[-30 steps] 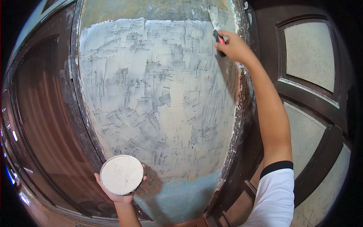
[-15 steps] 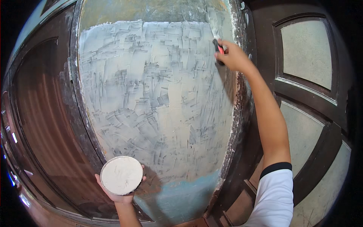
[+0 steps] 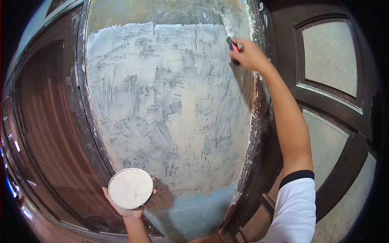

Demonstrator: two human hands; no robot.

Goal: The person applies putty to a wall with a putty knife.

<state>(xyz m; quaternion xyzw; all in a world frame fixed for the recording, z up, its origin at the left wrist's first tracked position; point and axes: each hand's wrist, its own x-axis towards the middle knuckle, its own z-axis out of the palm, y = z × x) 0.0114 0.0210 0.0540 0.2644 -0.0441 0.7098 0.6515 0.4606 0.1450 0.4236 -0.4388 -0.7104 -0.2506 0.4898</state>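
The right hand (image 3: 250,55) is clamped on the handle of a putty knife (image 3: 231,43), its blade extending upward beyond the fingers at the upper right of a smeared wall panel (image 3: 182,101); the left hand (image 3: 131,212) cups a round container (image 3: 129,169) of off-white paste (image 3: 130,188) from below.

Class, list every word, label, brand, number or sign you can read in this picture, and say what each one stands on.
None: no text can be read anywhere in this view.
The round container of white paste in the left hand shows no lettering.
Any marking on the putty knife in the right hand is too small or blurred to read.
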